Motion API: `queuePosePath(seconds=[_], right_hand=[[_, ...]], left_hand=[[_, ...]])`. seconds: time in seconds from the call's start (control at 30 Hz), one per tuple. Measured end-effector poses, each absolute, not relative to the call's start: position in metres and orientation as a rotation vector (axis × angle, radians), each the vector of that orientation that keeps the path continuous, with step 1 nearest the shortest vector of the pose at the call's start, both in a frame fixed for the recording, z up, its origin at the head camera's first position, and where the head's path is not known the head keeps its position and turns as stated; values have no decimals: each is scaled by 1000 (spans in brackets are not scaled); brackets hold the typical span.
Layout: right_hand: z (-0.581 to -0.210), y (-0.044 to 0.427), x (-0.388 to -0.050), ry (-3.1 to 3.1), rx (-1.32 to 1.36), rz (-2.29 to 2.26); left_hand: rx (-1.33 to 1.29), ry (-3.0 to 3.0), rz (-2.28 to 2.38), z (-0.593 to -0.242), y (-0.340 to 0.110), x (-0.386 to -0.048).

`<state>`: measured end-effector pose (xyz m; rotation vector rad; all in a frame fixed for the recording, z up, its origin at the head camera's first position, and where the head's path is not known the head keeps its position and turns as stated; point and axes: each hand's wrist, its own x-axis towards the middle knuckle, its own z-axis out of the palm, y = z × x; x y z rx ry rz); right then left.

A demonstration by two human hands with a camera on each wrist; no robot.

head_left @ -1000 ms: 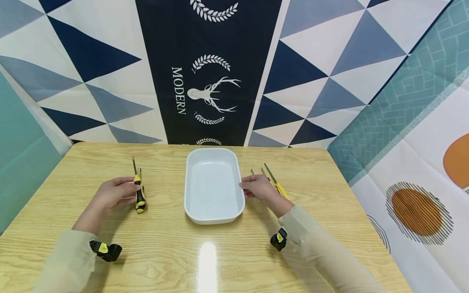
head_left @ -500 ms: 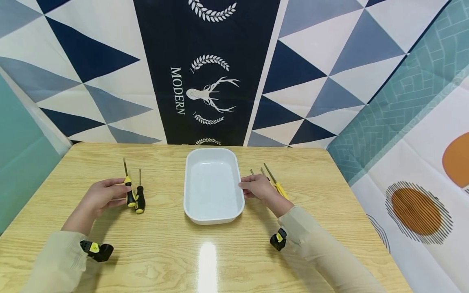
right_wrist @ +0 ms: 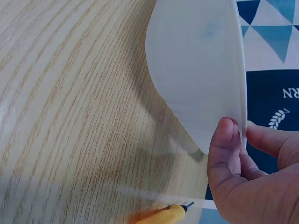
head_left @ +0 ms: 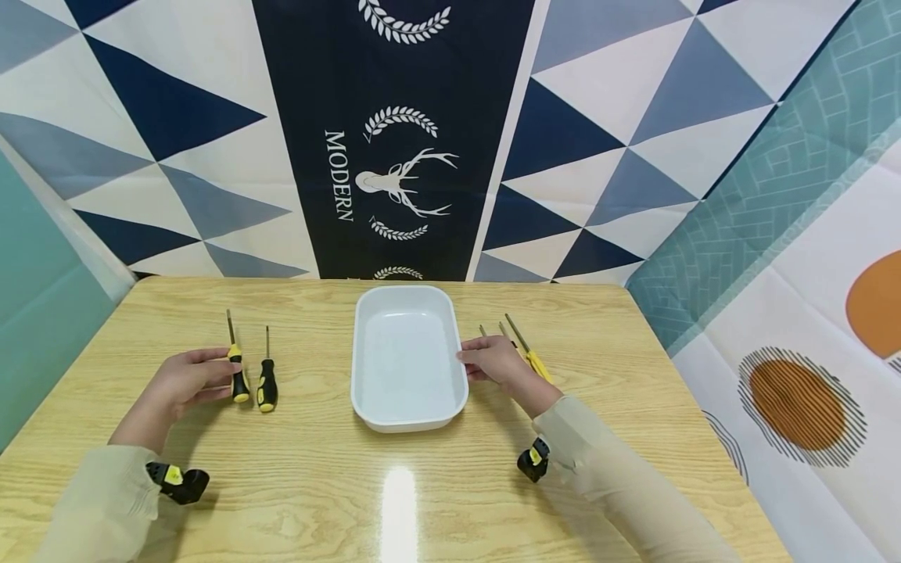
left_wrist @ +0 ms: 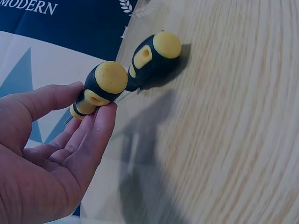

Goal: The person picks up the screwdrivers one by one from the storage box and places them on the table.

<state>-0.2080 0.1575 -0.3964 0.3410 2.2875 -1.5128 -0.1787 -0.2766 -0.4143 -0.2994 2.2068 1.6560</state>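
Note:
In the head view my left hand pinches the black-and-yellow handle of a screwdriver, its shaft pointing away from me. The left wrist view shows thumb and fingers on either side of that handle, its yellow end cap facing the camera. A second black-and-yellow screwdriver lies on the table just to the right, apart from the held one. My right hand holds the right rim of a white rectangular tray. Seen from the right wrist, the thumb and fingers pinch the tray's wall.
Beyond my right hand lies a yellow-handled screwdriver, with more tool shafts partly hidden by the hand. All stand on a wooden table, backed by a patterned cloth. The tray holds nothing visible.
My left hand has moved left with its screwdriver, away from the second one, which stays on the table and now shows fully. The right hand and tray stay put.

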Motion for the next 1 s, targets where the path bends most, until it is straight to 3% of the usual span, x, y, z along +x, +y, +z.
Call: queuePosePath(seconds=[1.0], right_hand=[[-396,157,-207,2283,359,-1537]], left_hand=[[-296,2204,1596,-427,-283,-177]])
